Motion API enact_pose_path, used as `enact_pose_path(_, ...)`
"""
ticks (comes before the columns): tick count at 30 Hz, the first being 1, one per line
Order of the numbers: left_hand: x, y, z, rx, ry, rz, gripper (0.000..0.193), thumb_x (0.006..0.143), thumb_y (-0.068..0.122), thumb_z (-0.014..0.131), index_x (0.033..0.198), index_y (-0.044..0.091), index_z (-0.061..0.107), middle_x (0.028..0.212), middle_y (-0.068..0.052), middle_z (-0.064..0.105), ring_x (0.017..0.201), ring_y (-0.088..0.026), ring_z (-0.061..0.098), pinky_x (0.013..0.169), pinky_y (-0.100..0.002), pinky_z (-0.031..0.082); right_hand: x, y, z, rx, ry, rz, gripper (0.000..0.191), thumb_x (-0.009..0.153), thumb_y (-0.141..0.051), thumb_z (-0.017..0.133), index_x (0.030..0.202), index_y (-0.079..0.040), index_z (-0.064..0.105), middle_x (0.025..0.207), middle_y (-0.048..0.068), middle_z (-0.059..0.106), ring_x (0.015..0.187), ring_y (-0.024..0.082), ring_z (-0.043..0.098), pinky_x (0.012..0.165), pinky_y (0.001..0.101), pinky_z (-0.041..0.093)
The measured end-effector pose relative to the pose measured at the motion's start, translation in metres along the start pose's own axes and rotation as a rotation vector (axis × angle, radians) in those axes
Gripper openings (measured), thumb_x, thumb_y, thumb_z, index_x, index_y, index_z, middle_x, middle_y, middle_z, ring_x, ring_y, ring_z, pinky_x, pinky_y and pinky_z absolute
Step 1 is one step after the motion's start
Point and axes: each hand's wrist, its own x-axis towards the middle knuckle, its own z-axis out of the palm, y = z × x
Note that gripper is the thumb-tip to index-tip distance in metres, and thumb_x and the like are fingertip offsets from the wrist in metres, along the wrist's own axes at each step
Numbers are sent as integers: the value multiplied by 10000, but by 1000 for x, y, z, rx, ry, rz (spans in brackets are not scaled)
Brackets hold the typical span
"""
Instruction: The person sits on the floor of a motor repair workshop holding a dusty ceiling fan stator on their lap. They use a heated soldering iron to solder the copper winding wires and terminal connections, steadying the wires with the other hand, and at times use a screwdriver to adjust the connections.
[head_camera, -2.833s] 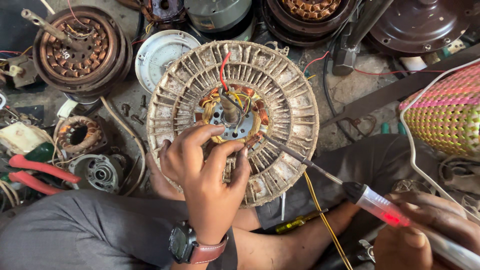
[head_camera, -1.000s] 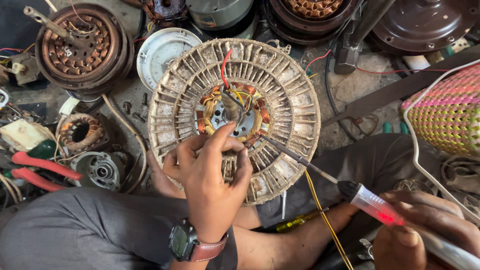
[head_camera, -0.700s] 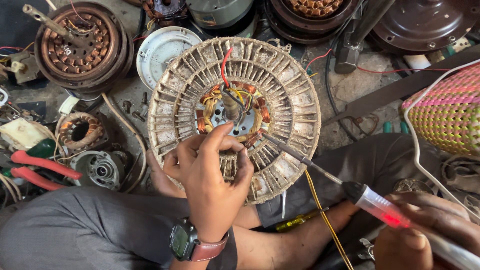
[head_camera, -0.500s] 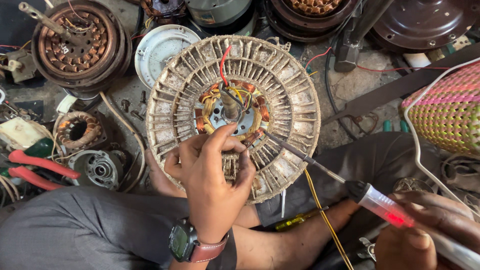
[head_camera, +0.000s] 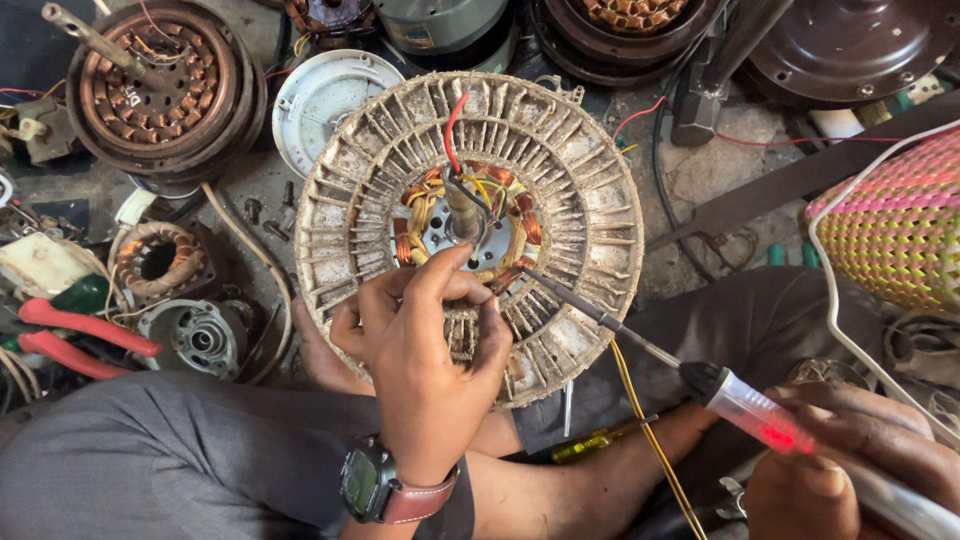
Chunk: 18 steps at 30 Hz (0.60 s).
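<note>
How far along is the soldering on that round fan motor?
Done: casing off, copper windings exposed. In hand: left hand pinches by the hub while right hand holds the soldering iron, tip at the windings' edge. Left: red wire stands loose, motor open.

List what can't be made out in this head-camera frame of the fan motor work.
- Right hand: cut off by the bottom-right edge, so its grip on the tester screwdriver shows only partly.
- Left hand: its fingertips hide what they pinch at the fan motor.
- Tester tip contact: too small among the copper windings.
- Woven basket: cut by the right edge.
</note>
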Motion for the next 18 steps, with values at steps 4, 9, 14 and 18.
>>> enact_pose_path(4, 1, 0, 1, 1, 4, 11, 630, 793, -32, 774, 1367, 67, 534, 977, 14, 705, 1070, -251, 597, 996, -410, 463, -8, 11, 0, 28, 92, 19, 221, 1184, -237, 630, 1152, -29, 565, 1136, 179, 729, 1018, 212, 719, 965, 274, 582)
enact_pose_path(9, 1, -1, 1, 12, 9, 14, 629, 791, -32, 775, 1364, 70, 536, 977, 8, 703, 1065, -255, 593, 999, -414, 463, 7, 9, -17, -50, -150, 22, 213, 1115, -226, 658, 1177, -24, 629, 1182, 213, 717, 1092, 252, 724, 1039, 318, 589)
enact_pose_path(14, 0, -1, 1, 15, 6, 17, 631, 789, -31, 771, 1365, 68, 531, 981, 7, 705, 1067, -258, 598, 998, -418, 459, 1, 13, -9, 87, -12, 24, 231, 1088, -214, 622, 1155, 1, 570, 1132, 199, 683, 1020, 239, 717, 964, 312, 596)
enact_pose_path(18, 0, -1, 1, 7, -4, 4, 627, 794, -26, 776, 1366, 67, 534, 973, 3, 701, 1052, -258, 594, 983, -416, 462, -37, 38, 7, 279, 211, 16, 171, 1232, -170, 591, 1140, -25, 595, 1160, 153, 677, 1016, 186, 704, 997, 260, 594)
